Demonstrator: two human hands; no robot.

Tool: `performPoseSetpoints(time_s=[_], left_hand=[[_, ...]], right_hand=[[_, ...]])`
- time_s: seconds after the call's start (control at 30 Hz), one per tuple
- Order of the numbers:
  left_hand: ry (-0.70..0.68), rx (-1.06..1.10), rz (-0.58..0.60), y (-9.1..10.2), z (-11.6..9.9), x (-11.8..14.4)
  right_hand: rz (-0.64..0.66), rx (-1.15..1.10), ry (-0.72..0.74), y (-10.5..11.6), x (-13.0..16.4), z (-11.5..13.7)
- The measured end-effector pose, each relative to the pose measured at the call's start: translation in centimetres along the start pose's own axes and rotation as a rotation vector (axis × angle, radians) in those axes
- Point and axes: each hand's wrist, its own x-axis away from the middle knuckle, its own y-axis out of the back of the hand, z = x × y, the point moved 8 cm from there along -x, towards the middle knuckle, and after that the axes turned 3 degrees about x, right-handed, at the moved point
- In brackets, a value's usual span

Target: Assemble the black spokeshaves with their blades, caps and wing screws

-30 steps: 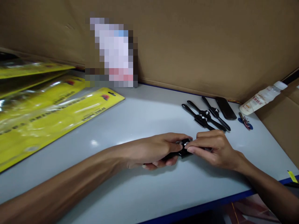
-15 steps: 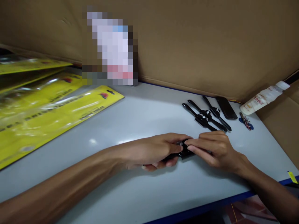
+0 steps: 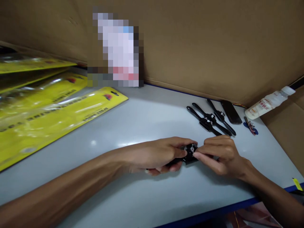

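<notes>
Low over the front part of the worktop, the person's two hands meet on a small black tool, a slim piece with a chunky middle block that carries a bright metal spot. Its long axis runs roughly along the front edge of the worktop, tipped a little so that the left end sits nearer that edge; one arm of it disappears into the left hand, and whatever extends the other way is covered by the right hand, so its full length cannot be made out. The left hand is curled closed around the tool's left arm, thumb on top beside the block, fingers tucked beneath. The right hand is half closed, its thumb and forefinger pinching at the middle block from the right; whether it grips the tool's far arm cannot be told. The block itself shows in the small gap between the two thumbs, just above the surface. Further back, toward the right rear corner, three black tools of the same kind lie side by side, angled from the back wall toward the right edge. Just beside them lie a dark flat object, a small bunch of keys and a white bottle on its side. Yellow packaging cards cover the left end of the worktop.
</notes>
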Motion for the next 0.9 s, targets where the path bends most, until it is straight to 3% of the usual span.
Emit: performPoseSetpoints(time_s=[0.23, 0.8, 0.9], left_hand=[[-0.015, -0.008, -0.002, 0.00, -0.33, 0.10], [-0.025, -0.008, -0.009, 0.09, -0.36, 0.24], [-0.017, 0.010, -0.020, 0.16, -0.15, 0.19]], right_hand=[[-0.030, 0.107, 0.009, 0.18, -0.05, 0.19], [-0.065, -0.056, -0.030, 0.85, -0.14, 0.22], [-0.022, -0.077, -0.033, 0.70, -0.01, -0.09]])
